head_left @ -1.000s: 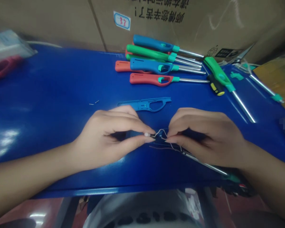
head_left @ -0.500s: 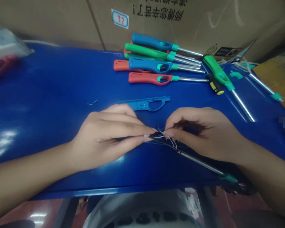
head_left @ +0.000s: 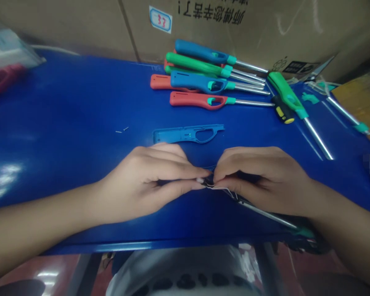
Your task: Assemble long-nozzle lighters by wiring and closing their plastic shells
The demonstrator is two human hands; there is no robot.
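My left hand [head_left: 154, 176] is closed in a pinch on a small black part [head_left: 208, 180], largely hidden by the fingertips. Right beside it my right hand [head_left: 262, 176] pinches a thin white wire [head_left: 220, 188] against that part, thumb and forefinger together. From there the wire runs to the near end of a slim metal lighter tube [head_left: 268, 215], which slants down to the right under my right hand and has a green collar [head_left: 305, 232]. Just behind my left fingers lies a blue half-shell of a lighter handle [head_left: 172, 135], hollow side up.
Assembled lighters, among them a red one [head_left: 197, 100] and a green one [head_left: 285, 92], lie at the back. A black and yellow screwdriver [head_left: 283, 110] rests beside them. Two small screws [head_left: 122, 129] lie left of centre. A cardboard box [head_left: 80, 28] stands behind the blue table [head_left: 64, 107].
My hands have come closer together, and my right fingertips now press the white wire in against the black part. The loose wire loops are less visible. The view has shifted slightly.
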